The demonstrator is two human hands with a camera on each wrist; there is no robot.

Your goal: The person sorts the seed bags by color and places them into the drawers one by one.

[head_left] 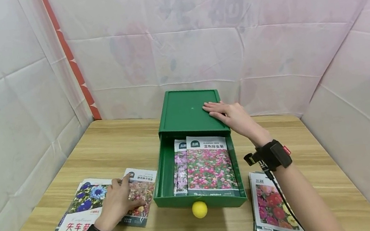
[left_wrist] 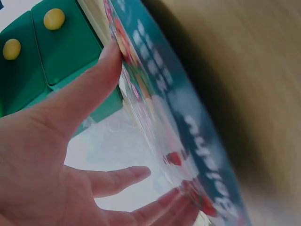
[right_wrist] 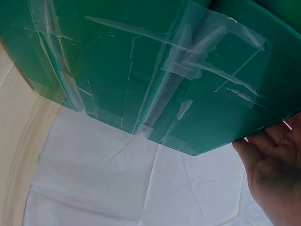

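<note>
Left hand (head_left: 117, 202) spread flat on the seed packets (head_left: 94, 203) lying on the tabletop (head_left: 131, 138), just left of the open green drawer (head_left: 204, 203). Right hand (head_left: 231, 115) laid flat, fingers straight, on top of the green box (head_left: 184, 111), above the drawer holding two more packets (head_left: 206, 165). Another packet stack (head_left: 272, 206) beside the right forearm.

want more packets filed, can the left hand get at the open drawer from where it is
Probably yes. The left hand rests on the seed packets right beside the green drawer, which is pulled out with its top open. Nothing stands between them; the right hand presses the box top.
</note>
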